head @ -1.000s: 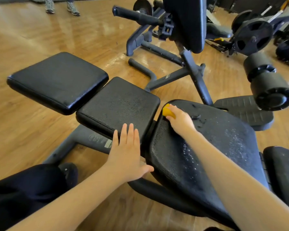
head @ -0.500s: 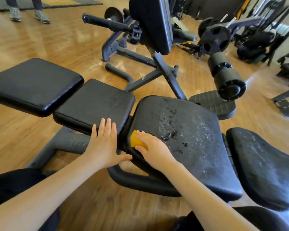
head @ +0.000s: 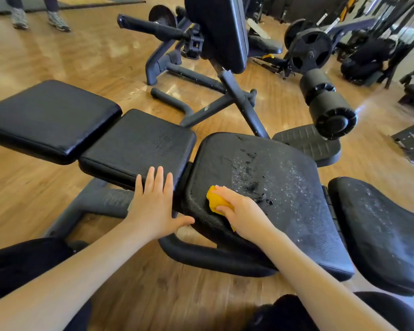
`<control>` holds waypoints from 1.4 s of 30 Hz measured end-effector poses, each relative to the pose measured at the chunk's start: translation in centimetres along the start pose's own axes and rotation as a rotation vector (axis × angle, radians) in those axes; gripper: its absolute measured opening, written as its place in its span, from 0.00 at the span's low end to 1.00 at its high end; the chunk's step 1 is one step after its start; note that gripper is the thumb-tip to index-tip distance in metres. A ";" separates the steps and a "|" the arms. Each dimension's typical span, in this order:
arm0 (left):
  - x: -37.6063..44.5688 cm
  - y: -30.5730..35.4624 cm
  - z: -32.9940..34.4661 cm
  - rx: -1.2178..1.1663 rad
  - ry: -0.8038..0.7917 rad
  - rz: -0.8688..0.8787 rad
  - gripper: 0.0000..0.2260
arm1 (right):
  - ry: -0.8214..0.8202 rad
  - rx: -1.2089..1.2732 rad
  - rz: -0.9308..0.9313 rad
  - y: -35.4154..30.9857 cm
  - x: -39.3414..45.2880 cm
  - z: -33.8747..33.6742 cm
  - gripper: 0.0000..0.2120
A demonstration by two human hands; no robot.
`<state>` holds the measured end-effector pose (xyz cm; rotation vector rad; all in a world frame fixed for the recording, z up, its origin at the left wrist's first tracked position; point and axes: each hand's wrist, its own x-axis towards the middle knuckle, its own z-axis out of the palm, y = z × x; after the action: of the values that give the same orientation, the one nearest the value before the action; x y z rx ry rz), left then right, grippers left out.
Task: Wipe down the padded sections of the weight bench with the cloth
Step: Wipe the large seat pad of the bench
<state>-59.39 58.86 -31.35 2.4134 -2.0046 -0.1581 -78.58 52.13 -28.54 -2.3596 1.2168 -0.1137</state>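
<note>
The black weight bench lies across the view in several pads. The large middle pad [head: 285,187] is speckled with white droplets and dark wet patches. My right hand [head: 243,212] presses a yellow cloth [head: 215,201] onto that pad's near left corner, fingers closed over it. My left hand [head: 154,204] rests flat, fingers spread, on the near edge of the smaller pad [head: 139,144] to the left. A glossy end pad [head: 48,118] sits farther left. Another speckled pad [head: 380,225] lies at the right.
A dark metal frame bar [head: 213,256] curves under the middle pad. Behind stand an upright padded machine [head: 220,32], a foam roller [head: 328,103], a ribbed footplate [head: 306,144] and a weight plate [head: 308,51]. A person's shoes [head: 58,20] stand on the wooden floor, far left.
My right hand has drawn the cloth from the middle pad's far left edge down to its near left corner. My left hand has stayed on the smaller pad. The view swung slightly left.
</note>
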 end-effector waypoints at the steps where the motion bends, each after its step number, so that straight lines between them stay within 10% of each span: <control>1: 0.0 0.1 0.0 0.010 -0.001 0.000 0.51 | 0.001 -0.003 0.024 0.3 0.7 -0.3 0.24; 22: 0.8 -0.3 1.8 0.028 0.130 0.057 0.53 | 0.203 -0.089 0.177 7.9 18.5 -5.9 0.21; 42: 0.9 0.0 0.2 0.051 -0.024 0.033 0.52 | 0.091 -0.055 0.108 4.4 6.5 -2.2 0.23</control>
<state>-59.21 57.96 -31.66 2.4184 -2.0821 -0.1378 -78.57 44.00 -29.50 -2.3522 1.4053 -0.1546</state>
